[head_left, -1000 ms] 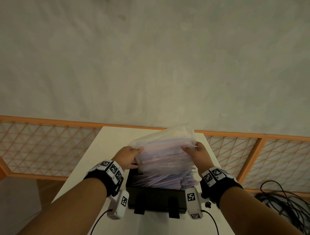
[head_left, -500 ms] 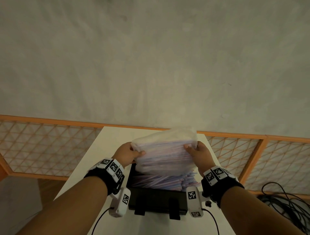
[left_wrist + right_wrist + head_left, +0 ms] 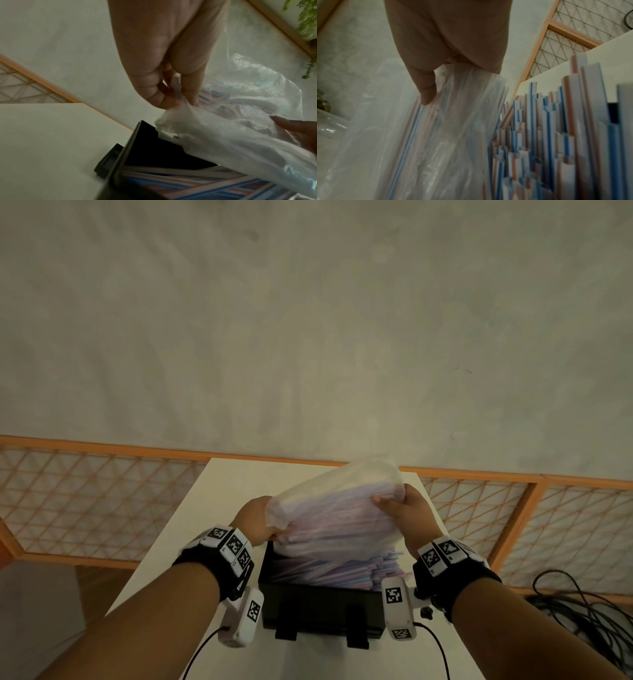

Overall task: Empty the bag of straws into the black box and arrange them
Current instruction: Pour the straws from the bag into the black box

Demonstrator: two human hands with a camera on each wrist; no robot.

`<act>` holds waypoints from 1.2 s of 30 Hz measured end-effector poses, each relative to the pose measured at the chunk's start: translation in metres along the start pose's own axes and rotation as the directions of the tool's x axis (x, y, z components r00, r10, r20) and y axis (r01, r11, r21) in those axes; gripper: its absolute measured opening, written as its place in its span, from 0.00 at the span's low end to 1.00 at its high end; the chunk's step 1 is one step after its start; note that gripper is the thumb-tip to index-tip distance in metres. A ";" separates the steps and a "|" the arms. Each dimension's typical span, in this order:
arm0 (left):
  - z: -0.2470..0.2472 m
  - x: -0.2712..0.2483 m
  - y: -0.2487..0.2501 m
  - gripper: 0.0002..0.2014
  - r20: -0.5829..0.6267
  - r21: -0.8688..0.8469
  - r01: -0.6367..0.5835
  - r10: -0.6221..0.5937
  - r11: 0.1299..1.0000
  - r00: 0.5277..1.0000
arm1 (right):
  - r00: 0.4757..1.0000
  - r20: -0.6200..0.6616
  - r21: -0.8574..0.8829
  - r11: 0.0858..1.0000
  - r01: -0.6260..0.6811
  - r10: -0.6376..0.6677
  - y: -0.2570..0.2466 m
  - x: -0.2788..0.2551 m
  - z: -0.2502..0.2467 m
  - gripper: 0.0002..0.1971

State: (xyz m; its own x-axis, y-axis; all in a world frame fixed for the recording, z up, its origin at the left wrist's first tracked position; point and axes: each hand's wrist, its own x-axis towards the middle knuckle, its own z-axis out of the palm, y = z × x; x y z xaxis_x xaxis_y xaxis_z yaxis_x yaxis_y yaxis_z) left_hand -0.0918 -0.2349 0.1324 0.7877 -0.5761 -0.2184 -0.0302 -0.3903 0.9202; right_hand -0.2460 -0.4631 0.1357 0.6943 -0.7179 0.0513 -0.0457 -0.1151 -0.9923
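1. Nearest, at the lower middle of the head view, the black box (image 3: 322, 607) sits on the white surface (image 3: 219, 491), its open top already partly filled with striped straws (image 3: 346, 568) lying crosswise and heaped toward its right side.
2. Just above the box, the clear plastic bag (image 3: 337, 508) is tilted with its mouth down over the opening; many straws appear to be still inside it, so the emptying looks roughly midway.
3. The left hand (image 3: 255, 520), left of centre, pinches a gathered corner of the bag between thumb and fingers, as the left wrist view shows plainly.
4. The right hand (image 3: 406, 511), right of centre and slightly higher, is clamped on the bag's other side, thumb pressed onto the plastic over the straws.
5. To do this step well, I judge that the closed end should be raised higher while the mouth stays inside the box walls, with small shakes so the straws slide out lengthwise.
6. The risk is straws spilling over the right edge, where the right wrist view shows uneven ends standing above the rim.
7. Levelling and lining up the ends is best left until the bag is empty.
8. Farthest, an orange lattice fence (image 3: 85, 505) crosses the frame, with grey floor beyond.
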 end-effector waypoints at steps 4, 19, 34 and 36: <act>0.002 -0.008 0.007 0.16 0.028 0.064 -0.024 0.022 0.998 0.999 | 1.000 0.014 -0.022 1.000 0.016 -0.016 0.004 0.003 0.000 0.31; -0.001 -0.007 0.010 0.11 0.170 -0.379 0.118 -0.057 0.918 0.984 | 1.000 -0.014 0.089 0.996 0.018 -0.017 -0.002 -0.001 -0.001 0.13; 0.004 -0.005 0.009 0.09 0.029 -0.297 0.027 -0.019 0.955 0.999 | 0.999 -0.007 0.146 0.988 0.043 -0.042 -0.006 0.002 -0.001 0.06; 0.004 -0.005 0.010 0.12 0.043 -0.330 0.058 -0.047 0.942 0.998 | 0.999 -0.019 0.172 0.984 0.045 -0.042 -0.008 0.003 -0.002 0.04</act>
State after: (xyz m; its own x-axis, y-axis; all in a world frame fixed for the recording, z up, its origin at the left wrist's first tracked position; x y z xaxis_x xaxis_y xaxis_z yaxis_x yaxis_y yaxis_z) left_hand -0.0983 -0.2387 0.1414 0.7610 -0.5875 -0.2751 0.2203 -0.1648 0.9614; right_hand -0.2452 -0.4653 0.1439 0.6818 -0.7253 0.0953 0.1099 -0.0273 -0.9936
